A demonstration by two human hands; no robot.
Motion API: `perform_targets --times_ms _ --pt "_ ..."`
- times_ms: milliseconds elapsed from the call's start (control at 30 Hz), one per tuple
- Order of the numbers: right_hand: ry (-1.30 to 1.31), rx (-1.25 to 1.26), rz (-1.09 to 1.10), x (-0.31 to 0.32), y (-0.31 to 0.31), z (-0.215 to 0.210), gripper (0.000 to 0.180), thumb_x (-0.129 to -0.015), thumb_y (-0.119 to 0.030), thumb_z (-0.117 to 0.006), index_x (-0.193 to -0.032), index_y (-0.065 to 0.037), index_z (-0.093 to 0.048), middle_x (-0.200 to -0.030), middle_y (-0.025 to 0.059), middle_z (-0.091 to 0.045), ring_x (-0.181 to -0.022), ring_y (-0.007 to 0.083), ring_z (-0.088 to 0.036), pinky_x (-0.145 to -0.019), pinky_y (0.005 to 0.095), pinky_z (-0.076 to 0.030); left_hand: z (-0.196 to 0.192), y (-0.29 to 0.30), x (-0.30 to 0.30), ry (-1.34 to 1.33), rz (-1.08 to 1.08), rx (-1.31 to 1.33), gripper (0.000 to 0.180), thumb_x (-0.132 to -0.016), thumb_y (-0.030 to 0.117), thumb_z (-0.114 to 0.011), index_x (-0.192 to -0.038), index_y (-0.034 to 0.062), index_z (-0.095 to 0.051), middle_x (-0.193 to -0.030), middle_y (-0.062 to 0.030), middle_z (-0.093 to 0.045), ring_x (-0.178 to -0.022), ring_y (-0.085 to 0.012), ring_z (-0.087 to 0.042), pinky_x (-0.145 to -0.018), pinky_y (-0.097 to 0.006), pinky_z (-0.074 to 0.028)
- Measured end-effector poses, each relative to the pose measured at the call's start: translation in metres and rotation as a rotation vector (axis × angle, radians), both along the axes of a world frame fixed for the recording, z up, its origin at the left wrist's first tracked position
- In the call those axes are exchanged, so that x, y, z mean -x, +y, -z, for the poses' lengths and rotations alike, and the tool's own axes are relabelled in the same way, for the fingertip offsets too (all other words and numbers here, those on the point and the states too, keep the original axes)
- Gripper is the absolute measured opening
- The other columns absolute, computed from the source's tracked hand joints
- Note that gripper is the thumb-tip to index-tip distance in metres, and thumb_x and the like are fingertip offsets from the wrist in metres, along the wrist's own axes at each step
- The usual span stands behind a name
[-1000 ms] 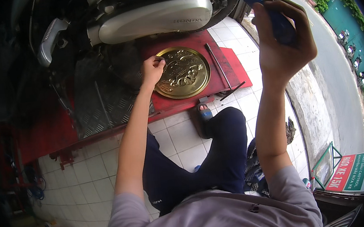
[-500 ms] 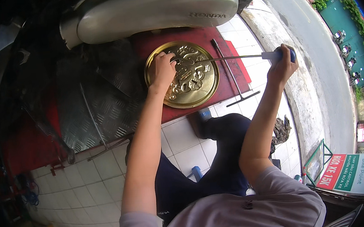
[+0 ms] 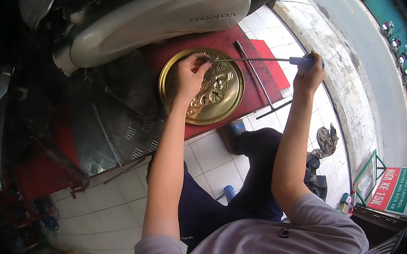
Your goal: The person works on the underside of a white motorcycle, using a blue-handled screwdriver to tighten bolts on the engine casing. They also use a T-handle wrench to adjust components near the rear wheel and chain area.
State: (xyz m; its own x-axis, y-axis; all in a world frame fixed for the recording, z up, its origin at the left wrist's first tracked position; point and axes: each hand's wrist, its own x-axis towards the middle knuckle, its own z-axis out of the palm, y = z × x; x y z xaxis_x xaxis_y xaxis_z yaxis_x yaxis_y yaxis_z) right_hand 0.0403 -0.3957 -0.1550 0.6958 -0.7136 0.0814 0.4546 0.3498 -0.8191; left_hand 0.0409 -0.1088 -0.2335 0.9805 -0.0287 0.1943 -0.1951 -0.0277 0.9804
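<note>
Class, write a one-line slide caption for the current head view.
Over a round gold tray, the left hand is at the tip of a screwdriver held in the right hand.

1. A motorbike repair workshop, open to the street at 2 o'clock
2. Motorbike near 12 o'clock, by a red work platform
3. T-handle wrench at 2 o'clock

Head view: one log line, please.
right hand: grips screwdriver by handle | left hand: at shaft tip, over gold tray | T-handle wrench: overhangs red platform
</note>
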Motion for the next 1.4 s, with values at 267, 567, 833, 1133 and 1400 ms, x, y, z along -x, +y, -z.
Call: perform_targets --times_ms 267,567,833,1133,1400 --pt "-0.025 -0.012 -0.088 0.004 0.01 -0.002 0.014 -0.082 -0.01 -0.062 -0.074 0.001 -0.056 -0.068 0.0065 -0.055 -0.059 0.0129 -0.051 -0.05 0.0249 -0.041 -0.016 0.015 0.022 0.0 0.028 0.221 0.019 -0.086 -0.002 -0.064 -0.105 -0.0016 -0.063 -0.094 -0.0052 -0.068 -0.085 -0.0105 -0.063 -0.08 -0.024 -0.051" --pt "0.029 -0.002 -0.133 0.002 0.03 -0.005 0.013 -0.082 -0.01 -0.062 -0.076 0.0 -0.057 -0.069 0.0062 -0.055 -0.062 0.0134 -0.052 -0.053 0.0267 -0.042 -0.017 0.034 0.037 -0.087 -0.071 0.11 0.018 -0.084 -0.005 -0.064 -0.102 -0.0044 -0.066 -0.096 -0.0069 -0.069 -0.088 -0.0111 -0.065 -0.081 -0.024 -0.052" --pt "0.045 -0.061 -0.136 -0.002 0.053 -0.001 0.014 -0.082 -0.012 -0.062 -0.076 0.0 -0.057 -0.071 0.0062 -0.055 -0.065 0.0136 -0.052 -0.058 0.0279 -0.044 -0.02 0.048 0.042 -0.136 -0.198 0.053 0.017 -0.083 -0.001 -0.067 -0.099 -0.0047 -0.067 -0.092 -0.0073 -0.07 -0.082 -0.011 -0.066 -0.075 -0.025 -0.053" --pt "0.17 0.004 -0.297 -0.005 0.055 0.008 0.021 -0.087 -0.021 -0.063 -0.079 -0.003 -0.056 -0.072 0.0039 -0.053 -0.056 0.0107 -0.044 -0.046 0.0258 -0.031 -0.022 0.059 0.049 -0.139 -0.228 0.166 0.016 -0.081 -0.005 -0.069 -0.097 -0.0047 -0.067 -0.09 -0.0075 -0.07 -0.081 -0.0098 -0.066 -0.074 -0.022 -0.053" --pt "0.122 -0.203 -0.482 -0.006 0.056 0.003 0.032 -0.095 -0.035 -0.049 -0.082 -0.007 -0.055 -0.069 0.0021 -0.052 -0.053 0.0113 -0.043 -0.048 0.023 -0.033 -0.023 0.072 0.056 0.079 0.131 0.785 0.015 -0.082 0.002 -0.07 -0.097 0.0042 -0.067 -0.091 -0.0049 -0.067 -0.084 -0.0145 -0.063 -0.08 -0.028 -0.052"
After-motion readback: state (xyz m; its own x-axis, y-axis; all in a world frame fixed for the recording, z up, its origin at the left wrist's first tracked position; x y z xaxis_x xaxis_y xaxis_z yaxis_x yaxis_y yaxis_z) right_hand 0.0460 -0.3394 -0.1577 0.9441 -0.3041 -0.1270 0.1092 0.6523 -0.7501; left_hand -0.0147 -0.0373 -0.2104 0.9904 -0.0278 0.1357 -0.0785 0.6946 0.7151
